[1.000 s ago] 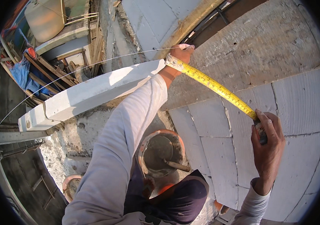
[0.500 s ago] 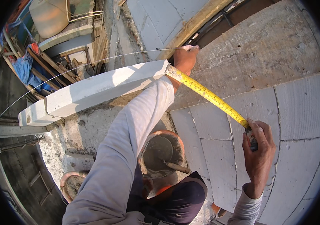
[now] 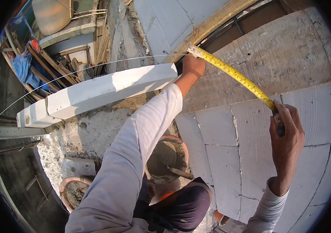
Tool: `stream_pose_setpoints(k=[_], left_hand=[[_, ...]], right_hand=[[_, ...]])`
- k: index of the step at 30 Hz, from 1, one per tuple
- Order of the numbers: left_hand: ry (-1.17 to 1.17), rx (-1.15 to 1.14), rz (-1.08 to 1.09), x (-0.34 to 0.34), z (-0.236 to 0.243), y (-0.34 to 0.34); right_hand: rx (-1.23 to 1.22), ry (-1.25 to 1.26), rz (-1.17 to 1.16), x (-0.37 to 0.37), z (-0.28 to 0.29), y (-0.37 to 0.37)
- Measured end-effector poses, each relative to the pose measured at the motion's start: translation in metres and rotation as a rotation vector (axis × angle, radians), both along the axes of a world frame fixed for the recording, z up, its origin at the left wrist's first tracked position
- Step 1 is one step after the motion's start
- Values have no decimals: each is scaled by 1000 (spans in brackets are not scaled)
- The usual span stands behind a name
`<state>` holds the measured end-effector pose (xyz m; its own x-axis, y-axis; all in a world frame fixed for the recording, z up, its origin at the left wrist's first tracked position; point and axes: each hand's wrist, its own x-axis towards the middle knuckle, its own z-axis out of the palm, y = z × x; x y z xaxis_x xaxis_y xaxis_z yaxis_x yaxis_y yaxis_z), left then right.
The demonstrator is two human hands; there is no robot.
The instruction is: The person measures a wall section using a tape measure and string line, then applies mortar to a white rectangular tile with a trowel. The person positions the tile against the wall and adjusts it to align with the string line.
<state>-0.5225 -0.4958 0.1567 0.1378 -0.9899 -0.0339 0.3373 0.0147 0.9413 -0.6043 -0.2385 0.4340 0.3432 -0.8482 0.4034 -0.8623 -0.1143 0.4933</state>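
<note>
My right hand (image 3: 290, 136) is closed around the dark case of a tape measure, with its yellow blade (image 3: 237, 73) pulled out. The blade curves up and left, and its metal tip stands just above my left hand (image 3: 193, 66). The fingers of that hand are partly hidden by the blade. They are closed at the end of a thin white string (image 3: 107, 61), which runs taut to the far left. Below the string, a row of white lightweight blocks (image 3: 111, 87) lies along the ledge, its right end close to my left wrist.
A bucket of wet mortar (image 3: 163, 155) with a wooden-handled trowel stands by my knee; another mortar bucket (image 3: 74, 191) is at lower left. A block wall (image 3: 220, 163) and a rough concrete band (image 3: 258, 62) lie on the right. Scrap wood (image 3: 51, 66) is piled at upper left.
The blade's tip has moved up and right, from the end of the block row to above my left hand. My right hand has shifted right and up with the tape measure.
</note>
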Motion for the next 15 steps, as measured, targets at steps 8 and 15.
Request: stream_pose_setpoints(k=[8,15], left_hand=[[65,-47,145,-1,-23,69],[-253,-405,460,50,-63,45]], right_hand=[[-138,712,231,55,14,-136],[106,813,120,86,-49,-212]])
